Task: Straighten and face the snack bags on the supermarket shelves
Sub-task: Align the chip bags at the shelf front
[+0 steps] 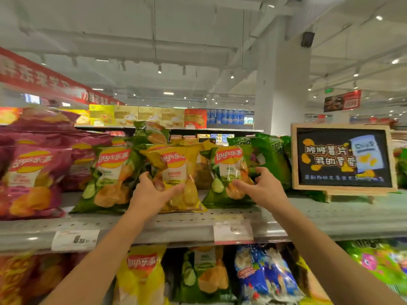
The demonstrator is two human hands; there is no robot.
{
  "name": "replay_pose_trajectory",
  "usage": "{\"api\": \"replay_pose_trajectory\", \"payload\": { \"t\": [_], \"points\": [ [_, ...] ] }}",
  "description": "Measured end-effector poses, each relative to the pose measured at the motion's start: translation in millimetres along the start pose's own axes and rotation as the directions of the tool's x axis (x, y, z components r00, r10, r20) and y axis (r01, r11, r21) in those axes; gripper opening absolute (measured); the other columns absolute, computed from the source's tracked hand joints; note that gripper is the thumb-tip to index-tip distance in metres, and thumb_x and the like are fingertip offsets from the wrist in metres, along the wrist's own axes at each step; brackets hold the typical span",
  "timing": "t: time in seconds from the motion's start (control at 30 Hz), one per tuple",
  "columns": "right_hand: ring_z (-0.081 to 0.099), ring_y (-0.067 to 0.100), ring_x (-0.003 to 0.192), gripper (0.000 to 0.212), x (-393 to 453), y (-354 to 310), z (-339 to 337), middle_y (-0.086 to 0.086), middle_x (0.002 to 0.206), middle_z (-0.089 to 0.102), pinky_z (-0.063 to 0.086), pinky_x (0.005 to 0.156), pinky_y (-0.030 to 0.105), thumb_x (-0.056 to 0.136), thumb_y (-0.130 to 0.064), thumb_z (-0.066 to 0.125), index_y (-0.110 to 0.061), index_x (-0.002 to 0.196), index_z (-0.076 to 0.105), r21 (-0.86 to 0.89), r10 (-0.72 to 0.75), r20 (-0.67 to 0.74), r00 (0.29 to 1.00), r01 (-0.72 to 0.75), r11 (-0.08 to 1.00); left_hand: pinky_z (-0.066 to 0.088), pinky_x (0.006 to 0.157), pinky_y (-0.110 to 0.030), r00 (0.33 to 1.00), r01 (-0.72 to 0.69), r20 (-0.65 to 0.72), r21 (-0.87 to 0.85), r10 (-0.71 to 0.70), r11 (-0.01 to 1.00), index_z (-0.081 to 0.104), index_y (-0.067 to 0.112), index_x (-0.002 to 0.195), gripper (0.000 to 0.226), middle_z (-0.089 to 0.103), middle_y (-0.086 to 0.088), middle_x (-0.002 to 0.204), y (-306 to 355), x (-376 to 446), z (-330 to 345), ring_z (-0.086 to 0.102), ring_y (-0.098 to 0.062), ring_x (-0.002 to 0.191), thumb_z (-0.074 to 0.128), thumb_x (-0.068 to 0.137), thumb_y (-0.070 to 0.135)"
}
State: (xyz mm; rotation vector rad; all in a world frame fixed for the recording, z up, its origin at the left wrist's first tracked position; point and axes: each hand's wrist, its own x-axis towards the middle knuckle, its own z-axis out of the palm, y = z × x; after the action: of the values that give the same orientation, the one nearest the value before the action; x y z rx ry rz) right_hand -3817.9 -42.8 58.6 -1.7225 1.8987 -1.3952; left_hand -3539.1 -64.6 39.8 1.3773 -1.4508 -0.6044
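Note:
Chip bags stand in a row on the top shelf (330,219). My left hand (152,192) holds the lower left side of a yellow bag (176,172) in the middle, thumb on its front. A green bag (229,172) stands to its right; my right hand (262,188) is at that bag's right edge, with the fingers across its lower front and the thumb raised behind. Another green bag (110,179) leans at the left of the yellow one, and maroon bags (33,179) fill the far left. Dark green bags (273,155) lie behind on the right.
A wooden-framed chalkboard sign (343,157) stands on the shelf at the right. Price tags (233,232) hang on the shelf's front edge. The shelf below holds yellow (141,276), green (204,274) and blue (266,274) bags. A white pillar (284,84) rises behind.

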Motion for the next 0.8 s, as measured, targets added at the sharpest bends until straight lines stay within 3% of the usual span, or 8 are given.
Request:
{"api": "replay_pose_trajectory", "payload": {
  "t": [0.17, 0.23, 0.3, 0.37, 0.43, 0.5, 0.7, 0.8],
  "points": [
    [0.063, 0.007, 0.092, 0.063, 33, 12, 8, -0.007, 0.107, 0.071, 0.045, 0.065, 0.022, 0.063, -0.059, 0.088, -0.021, 0.108, 0.064, 0.138, 0.145, 0.323, 0.935, -0.198, 0.97, 0.038, 0.107, -0.037, 0.989, 0.128, 0.079, -0.059, -0.123, 0.99, 0.007, 0.011, 0.157, 0.149, 0.038, -0.002, 0.154, -5, 19, -3, 0.041, -0.023, 0.138, 0.087, 0.044, 0.068],
    [0.062, 0.006, 0.09, 0.067, 40, 14, 8, -0.01, 0.1, 0.07, 0.044, 0.066, 0.021, 0.051, -0.062, 0.088, -0.024, 0.101, 0.064, 0.168, 0.148, 0.358, 0.922, -0.22, 0.961, 0.043, 0.102, -0.034, 0.985, 0.155, 0.081, -0.022, -0.153, 0.988, 0.026, 0.005, 0.15, 0.135, 0.048, -0.004, 0.145, -9, 24, -4, 0.05, -0.022, 0.127, 0.09, 0.047, 0.063],
    [0.063, 0.01, 0.094, 0.076, 45, 12, 9, -0.008, 0.101, 0.069, 0.047, 0.079, 0.026, 0.042, -0.065, 0.087, -0.024, 0.102, 0.064, 0.152, 0.153, 0.385, 0.91, -0.227, 0.962, 0.051, 0.087, -0.031, 0.986, 0.148, 0.077, 0.023, -0.15, 0.989, 0.05, 0.005, 0.132, 0.106, 0.061, -0.005, 0.126, -12, 27, -4, 0.059, -0.016, 0.107, 0.089, 0.051, 0.061],
    [0.063, 0.008, 0.092, 0.07, 48, 11, 10, -0.01, 0.098, 0.068, 0.047, 0.078, 0.025, 0.046, -0.06, 0.089, -0.026, 0.101, 0.063, 0.152, 0.15, 0.414, 0.898, -0.231, 0.961, 0.049, 0.077, -0.028, 0.987, 0.141, 0.074, 0.023, -0.143, 0.99, 0.058, 0.007, 0.124, 0.09, 0.065, -0.003, 0.117, -13, 27, -3, 0.059, -0.013, 0.099, 0.089, 0.056, 0.058],
    [0.063, 0.003, 0.084, 0.054, 47, 12, 12, -0.013, 0.091, 0.07, 0.045, 0.064, 0.018, 0.058, -0.048, 0.093, -0.027, 0.099, 0.065, 0.192, 0.132, 0.413, 0.901, -0.227, 0.955, 0.051, 0.088, -0.034, 0.988, 0.141, 0.063, -0.014, -0.14, 0.99, 0.058, 0.008, 0.127, 0.091, 0.066, -0.004, 0.119, -15, 28, -2, 0.061, -0.018, 0.105, 0.09, 0.056, 0.055],
    [0.066, 0.003, 0.085, 0.048, 44, 17, 14, -0.013, 0.092, 0.073, 0.046, 0.06, 0.016, 0.065, -0.039, 0.094, -0.025, 0.104, 0.069, 0.247, 0.108, 0.382, 0.918, -0.214, 0.945, 0.052, 0.094, -0.039, 0.99, 0.132, 0.057, -0.047, -0.129, 0.99, 0.057, 0.009, 0.13, 0.095, 0.066, -0.003, 0.119, -14, 26, -2, 0.061, -0.02, 0.108, 0.091, 0.053, 0.054],
    [0.071, 0.015, 0.097, 0.044, 35, 30, -1, -0.003, 0.101, 0.076, 0.058, 0.088, 0.035, 0.072, -0.036, 0.09, -0.019, 0.108, 0.072, 0.247, 0.052, 0.255, 0.965, -0.117, 0.962, 0.047, 0.067, -0.021, 0.997, 0.065, 0.044, -0.106, -0.06, 0.992, 0.054, 0.015, 0.131, 0.092, 0.061, 0.011, 0.103, -3, 25, 9, 0.058, -0.005, 0.089, 0.094, 0.053, 0.044],
    [0.072, 0.016, 0.096, 0.041, 30, 39, -22, -0.004, 0.098, 0.077, 0.059, 0.088, 0.037, 0.072, -0.034, 0.09, -0.019, 0.106, 0.072, 0.255, 0.024, 0.183, 0.983, -0.071, 0.964, 0.055, 0.093, -0.042, 0.988, 0.094, 0.137, -0.187, -0.069, 0.978, 0.053, 0.012, 0.133, 0.099, 0.066, -0.001, 0.121, 9, 26, 26, 0.064, -0.021, 0.108, 0.096, 0.048, 0.04]
  ]
}}
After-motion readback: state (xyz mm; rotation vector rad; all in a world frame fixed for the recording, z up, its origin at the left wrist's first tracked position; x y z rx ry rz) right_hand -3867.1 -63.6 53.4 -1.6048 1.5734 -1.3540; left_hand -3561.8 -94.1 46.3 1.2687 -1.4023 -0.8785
